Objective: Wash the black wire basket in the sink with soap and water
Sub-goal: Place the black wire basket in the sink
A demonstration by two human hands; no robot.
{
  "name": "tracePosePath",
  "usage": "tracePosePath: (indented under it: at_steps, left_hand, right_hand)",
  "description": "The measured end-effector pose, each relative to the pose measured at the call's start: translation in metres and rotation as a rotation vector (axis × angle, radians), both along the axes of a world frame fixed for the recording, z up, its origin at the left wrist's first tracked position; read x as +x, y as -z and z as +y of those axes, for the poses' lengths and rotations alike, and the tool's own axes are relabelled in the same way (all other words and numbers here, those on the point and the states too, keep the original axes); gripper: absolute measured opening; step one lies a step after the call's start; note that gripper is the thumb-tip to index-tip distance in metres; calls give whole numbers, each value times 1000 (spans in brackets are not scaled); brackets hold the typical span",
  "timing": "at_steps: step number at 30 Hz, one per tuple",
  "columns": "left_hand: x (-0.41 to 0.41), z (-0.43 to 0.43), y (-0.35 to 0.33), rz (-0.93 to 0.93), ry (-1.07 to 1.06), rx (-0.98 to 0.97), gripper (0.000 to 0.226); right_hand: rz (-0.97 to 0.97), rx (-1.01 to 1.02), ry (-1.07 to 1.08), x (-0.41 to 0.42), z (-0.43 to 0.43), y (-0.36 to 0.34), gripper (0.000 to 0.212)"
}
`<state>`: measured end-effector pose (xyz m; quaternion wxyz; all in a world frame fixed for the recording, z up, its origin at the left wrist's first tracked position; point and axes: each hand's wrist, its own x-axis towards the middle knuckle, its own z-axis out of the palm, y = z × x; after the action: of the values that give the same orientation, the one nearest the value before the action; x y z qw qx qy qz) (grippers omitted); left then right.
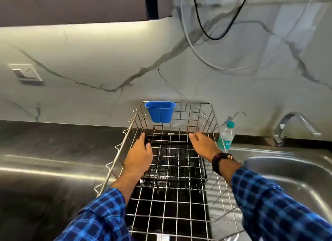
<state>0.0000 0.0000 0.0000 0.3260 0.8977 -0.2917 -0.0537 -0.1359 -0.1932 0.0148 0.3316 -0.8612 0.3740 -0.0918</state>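
Black wire basket (pixel 175 166), far rim clasped by left grip (pixel 141 153) and right grip (pixel 203 144).

Count on inspection: two hands, left (pixel 139 157) and right (pixel 203 144). One black wire basket (pixel 176 168). One steel wire rack (pixel 195 103). One blue plastic holder (pixel 159 111) at its 12 o'clock. One water bottle (pixel 226 135) at 2 o'clock. One faucet (pixel 294 125). One sink (pixel 287 168). One wall switch (pixel 26 72). Two cables: black (pixel 213 37), white (pixel 224 68).
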Motion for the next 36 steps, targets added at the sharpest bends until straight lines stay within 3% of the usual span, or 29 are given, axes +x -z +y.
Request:
tracePosePath:
  at_steps: [4,7,8,11,14,15,18,21,25,28,31,36]
  left_hand:
    - [6,-3,7,200,-52,95,64]
    - [12,-8,10,247,-110,141,69]
    - [13,-8,9,252,-124,141,70]
    - [9,-10,6,259,-167,150,65]
    - [10,-14,4,285,-191,105,55]
    - [12,-14,2,290,-201,69,57]
    - [17,-16,-11,265,-211,-64,52]
    - [19,-14,-38,167,-199,-192,39]
    - [23,-13,-63,59,-225,-305,36]
    - [6,-19,-93,11,-127,-364,32]
    - [-25,-41,-118,57,-10,-423,39]
    - [-104,-107,-130,224,148,-425,31]
  right_hand:
    - [108,81,55,6,5,13,57]
    - [118,157,102,6,4,15,67]
    - [138,186,131,5,4,15,64]
    - [283,202,145,1,4,17,24]
    - [306,208,180,1,4,22,16]
    - [301,232,195,1,5,22,23]
    - [197,312,223,-3,2,17,42]
    - [97,228,184,-8,1,-10,48]
    - [-72,92,79,-22,-3,-67,38]
    - [-258,-1,59,-48,-16,-105,26]
    - [-379,-91,160,-87,-44,-124,18]
    - [-439,17,326,-177,-113,-116,28]
